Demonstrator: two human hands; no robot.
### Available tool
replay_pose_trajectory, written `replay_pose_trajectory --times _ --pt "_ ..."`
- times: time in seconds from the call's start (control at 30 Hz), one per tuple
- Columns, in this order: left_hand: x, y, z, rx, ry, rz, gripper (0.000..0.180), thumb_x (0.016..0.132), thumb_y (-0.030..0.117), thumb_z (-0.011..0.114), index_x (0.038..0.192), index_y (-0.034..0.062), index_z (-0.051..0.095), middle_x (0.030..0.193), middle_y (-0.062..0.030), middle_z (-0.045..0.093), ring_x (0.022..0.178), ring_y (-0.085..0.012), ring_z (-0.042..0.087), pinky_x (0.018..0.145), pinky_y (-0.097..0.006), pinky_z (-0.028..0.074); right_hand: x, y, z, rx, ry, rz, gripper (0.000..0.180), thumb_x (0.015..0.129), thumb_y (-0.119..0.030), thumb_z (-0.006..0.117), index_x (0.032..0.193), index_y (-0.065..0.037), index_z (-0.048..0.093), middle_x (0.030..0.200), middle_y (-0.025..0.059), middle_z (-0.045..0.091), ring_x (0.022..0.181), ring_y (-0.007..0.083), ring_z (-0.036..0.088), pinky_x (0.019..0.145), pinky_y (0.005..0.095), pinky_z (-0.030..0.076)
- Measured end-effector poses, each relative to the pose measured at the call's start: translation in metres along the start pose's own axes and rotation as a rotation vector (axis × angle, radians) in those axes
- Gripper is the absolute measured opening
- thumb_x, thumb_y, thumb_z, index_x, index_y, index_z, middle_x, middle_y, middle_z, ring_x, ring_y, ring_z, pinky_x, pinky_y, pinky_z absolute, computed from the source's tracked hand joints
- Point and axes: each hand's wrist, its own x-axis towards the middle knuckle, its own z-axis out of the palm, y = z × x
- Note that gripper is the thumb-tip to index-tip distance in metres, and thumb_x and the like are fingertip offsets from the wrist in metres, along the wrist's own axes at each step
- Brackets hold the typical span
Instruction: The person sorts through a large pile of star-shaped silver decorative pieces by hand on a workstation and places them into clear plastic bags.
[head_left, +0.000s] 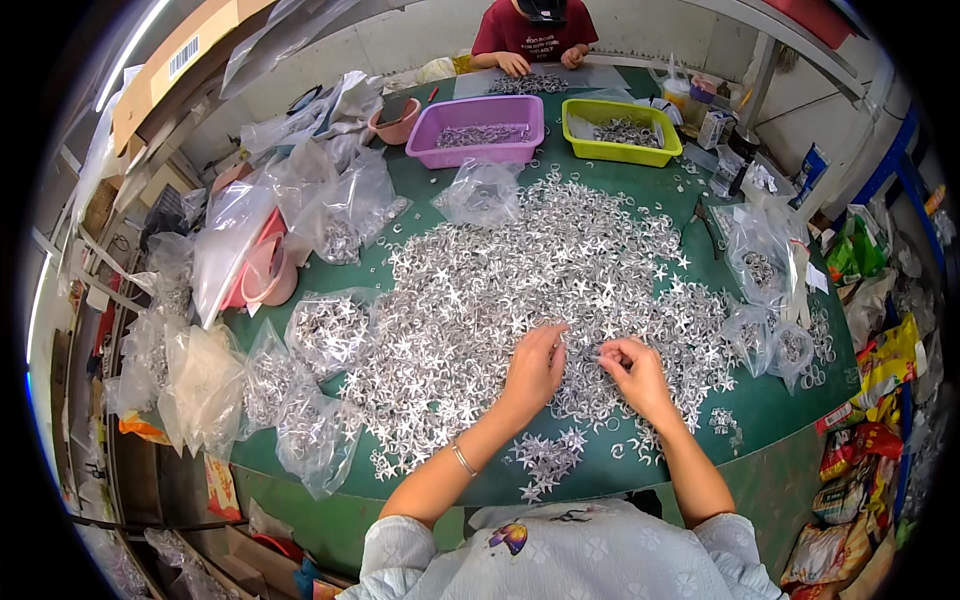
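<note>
A wide heap of small silver metal pieces point(480, 270), many star-shaped and others ring-like, covers the middle of the green table. My left hand point(536, 368) rests at the heap's near side, fingers reaching forward and thumb apart, with nothing visible in it. Just to its right, my right hand point(636, 374) has thumb and fingertips drawn together over the pieces; whatever they pinch is too small to make out. Between the hands lie darker ring-like pieces point(580, 385). Nearer to me, apart from the heap, sits a small pile of silver stars point(548, 462).
Clear plastic bags of pieces point(330, 330) line the left side; more bags point(757, 262) lie right, near pliers point(708, 228). A purple basin point(476, 152) and a yellow-green basin point(622, 150) stand at the back. Across the table, a person point(533, 45) handles similar pieces.
</note>
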Motion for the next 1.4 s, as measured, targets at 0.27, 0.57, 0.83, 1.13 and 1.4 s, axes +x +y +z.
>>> replay_pose_trajectory --times 0.27,0.57,0.83,1.13,1.4 --pt "-0.023 0.002 0.002 -0.146 -0.079 -0.139 0.022 0.087 -0.006 0.054 0.107 -0.0005 0.062 0.089 -0.0117 0.061 0.08 -0.018 0.064 0.069 -0.027 0.05 -0.011 0.003 0.01 0.208 -0.085 -0.013 0.029 0.081 -0.001 0.067 0.109 -0.003 0.063 0.077 0.0001 0.062 0.064 0.0063 0.052 0.058 0.0227 0.042" --pt "-0.028 0.008 0.005 -0.087 0.06 -0.04 0.025 0.083 -0.009 0.054 0.103 0.002 0.063 0.095 -0.0142 0.063 0.079 -0.024 0.064 0.067 -0.03 0.05 0.0 0.004 0.019 0.268 -0.189 0.014 0.032 0.083 -0.001 0.065 0.114 -0.004 0.062 0.074 -0.0006 0.058 0.06 0.0052 0.049 0.054 0.0219 0.041" --pt "-0.013 0.014 0.003 0.001 0.094 0.08 0.021 0.079 -0.009 0.061 0.097 0.0009 0.065 0.093 -0.0139 0.063 0.088 -0.0312 0.061 0.079 -0.037 0.049 0.011 -0.005 0.018 0.155 -0.275 0.021 0.027 0.081 -0.003 0.065 0.107 0.0 0.061 0.068 0.0053 0.06 0.058 0.0114 0.055 0.054 0.026 0.045" --pt "-0.011 0.003 0.002 -0.071 0.179 -0.045 0.024 0.08 -0.01 0.06 0.1 0.0013 0.065 0.096 -0.0121 0.066 0.084 -0.0226 0.063 0.072 -0.029 0.05 0.011 0.005 0.015 0.266 0.017 0.066 0.036 0.083 -0.002 0.066 0.118 -0.004 0.058 0.074 0.0031 0.062 0.058 0.0093 0.054 0.053 0.0249 0.045" --pt "-0.021 0.006 0.002 -0.228 0.023 -0.148 0.035 0.077 -0.011 0.06 0.11 0.002 0.062 0.105 -0.0132 0.064 0.08 -0.0194 0.063 0.073 -0.028 0.05 0.003 0.001 0.024 0.354 -0.173 0.076 0.029 0.084 0.003 0.064 0.113 0.002 0.06 0.084 0.007 0.066 0.075 0.0094 0.062 0.069 0.023 0.052"
